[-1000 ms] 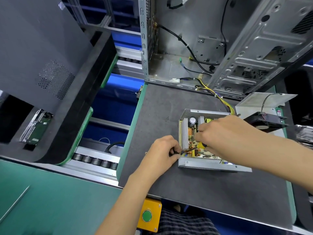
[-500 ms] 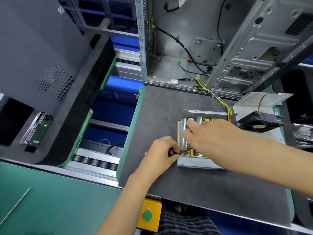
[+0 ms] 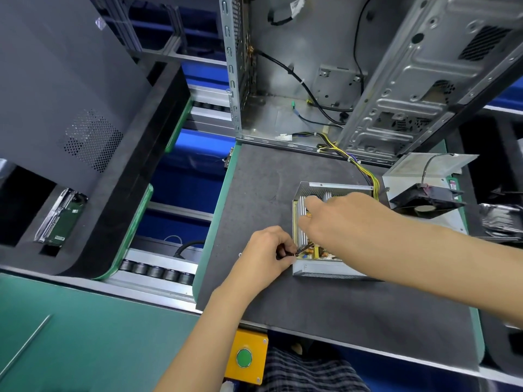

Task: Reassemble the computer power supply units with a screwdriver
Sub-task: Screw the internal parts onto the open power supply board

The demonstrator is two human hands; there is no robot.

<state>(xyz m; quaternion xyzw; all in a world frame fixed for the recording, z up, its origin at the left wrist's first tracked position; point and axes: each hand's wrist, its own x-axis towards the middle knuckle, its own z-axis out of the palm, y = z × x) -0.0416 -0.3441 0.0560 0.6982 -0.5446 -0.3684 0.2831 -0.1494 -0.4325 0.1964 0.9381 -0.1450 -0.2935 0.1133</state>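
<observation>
An open power supply unit (image 3: 319,271) in a grey metal box lies on the dark mat (image 3: 311,312), its circuit board and silver heatsinks showing. My left hand (image 3: 268,254) sits at the unit's near left corner and pinches a thin dark screwdriver (image 3: 304,248) whose tip lies over the board. My right hand (image 3: 339,219) reaches across the unit from the right, fingers stretched out and touching the heatsinks at its far left. A yellow and black cable bundle (image 3: 365,172) runs from the unit to the computer case (image 3: 325,80).
The unit's grey cover with a black fan (image 3: 424,198) lies to the right. The open case stands at the back of the mat. A black side panel (image 3: 70,94) and a hard drive (image 3: 59,216) are at left. A yellow box with a green button (image 3: 244,357) hangs below the bench edge.
My right hand has slid left and farther back across the unit and its fingers have stretched out over the heatsinks. My left hand has stayed at the corner with the screwdriver.
</observation>
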